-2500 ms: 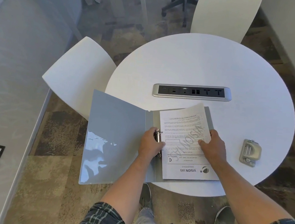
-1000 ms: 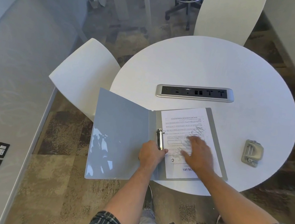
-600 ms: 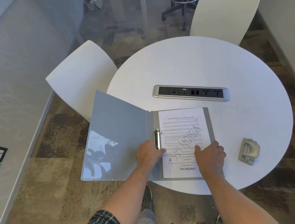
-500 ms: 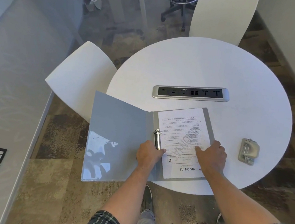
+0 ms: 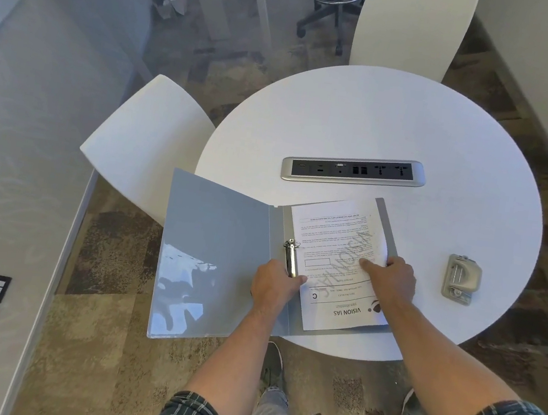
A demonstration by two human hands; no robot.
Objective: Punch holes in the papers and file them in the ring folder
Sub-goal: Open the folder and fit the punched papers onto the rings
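The left hand (image 5: 272, 284) grips the folder's ring clip (image 5: 290, 258), the right hand (image 5: 391, 279) pinches the papers' (image 5: 337, 246) edge (printed "VISION IAS") on the roomy tabletop (image 5: 379, 123).

Round white table (image 5: 379, 123) carries everything. Open grey plastic ring folder (image 5: 211, 255) sits at its near-left edge, front cover overhanging the edge to the left. Printed white paper sheet (image 5: 337, 242) lies in the folder's right half, right of the metal ring clip (image 5: 290, 259). Left hand (image 5: 273, 285) at the clip's near end; right hand (image 5: 391, 280) on the sheet's right edge. Grey metal hole punch (image 5: 461, 279) right of folder, apart. Silver oblong socket strip (image 5: 353, 170) behind folder.
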